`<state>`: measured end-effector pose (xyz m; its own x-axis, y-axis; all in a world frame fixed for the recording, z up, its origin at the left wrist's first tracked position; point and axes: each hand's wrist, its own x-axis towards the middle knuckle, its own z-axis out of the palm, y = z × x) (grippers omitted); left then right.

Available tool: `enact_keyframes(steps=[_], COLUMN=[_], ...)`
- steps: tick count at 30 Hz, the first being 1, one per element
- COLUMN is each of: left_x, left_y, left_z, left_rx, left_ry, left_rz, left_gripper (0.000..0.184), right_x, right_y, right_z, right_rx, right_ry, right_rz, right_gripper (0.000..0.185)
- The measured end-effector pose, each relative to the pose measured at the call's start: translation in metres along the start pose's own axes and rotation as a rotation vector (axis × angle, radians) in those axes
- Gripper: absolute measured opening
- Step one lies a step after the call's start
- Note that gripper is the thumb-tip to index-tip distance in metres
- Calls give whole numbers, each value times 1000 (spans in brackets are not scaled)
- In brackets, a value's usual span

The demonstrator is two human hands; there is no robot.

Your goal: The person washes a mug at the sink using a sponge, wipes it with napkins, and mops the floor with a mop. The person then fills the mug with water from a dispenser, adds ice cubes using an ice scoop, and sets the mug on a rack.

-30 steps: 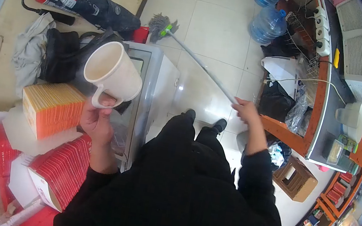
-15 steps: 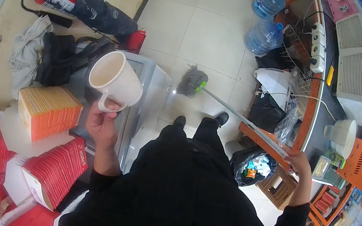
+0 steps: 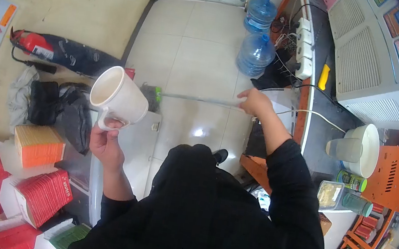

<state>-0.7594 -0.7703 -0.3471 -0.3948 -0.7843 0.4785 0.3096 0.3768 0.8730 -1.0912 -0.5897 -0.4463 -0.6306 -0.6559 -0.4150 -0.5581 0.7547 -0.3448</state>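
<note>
A large white plastic mug (image 3: 129,104) is tilted in front of me at the left. My left hand (image 3: 107,147) is closed around its handle, and I see nothing inside the part that shows. On the right, my right hand (image 3: 258,104) grips the end of a mop (image 3: 198,99). Its pale pole runs level to the left above the tiled floor, blurred by motion. The grey mop head with its green joint is beside the mug, partly hidden behind it.
Two blue water bottles (image 3: 256,55) stand on the floor near the back wall. A counter on the right holds a power strip (image 3: 303,50), a yellow-handled knife (image 3: 324,77) and a white tub (image 3: 364,149). Folded red cartons (image 3: 44,196) and a fire extinguisher (image 3: 31,42) are at left.
My right hand has swung forward and inward with the mop, and the mop head has moved left toward the mug. The left hand still holds the mug. My view has shifted forward.
</note>
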Motion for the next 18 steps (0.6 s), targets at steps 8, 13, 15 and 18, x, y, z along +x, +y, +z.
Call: enact_keyframes(steps=[8,13,15,18], left_x=[-7,15,24,37], left_y=[-7,-24,-33,-61], left_z=[85,146,172,211], left_rx=[-29,-112,-105,-140], left_ry=[-111,-234,-281,-338], left_rz=[-66,-78,-92,-143], left_gripper=[14,11,9,8], right_x=[2,17,23,33], right_y=[66,120,137,166], right_z=[-128,-159,-171,-190], right_rx=[-78,139,406,300], right_ry=[147,497,617,792], right_rz=[188,211,270,281], right_gripper=[22,20,24,29])
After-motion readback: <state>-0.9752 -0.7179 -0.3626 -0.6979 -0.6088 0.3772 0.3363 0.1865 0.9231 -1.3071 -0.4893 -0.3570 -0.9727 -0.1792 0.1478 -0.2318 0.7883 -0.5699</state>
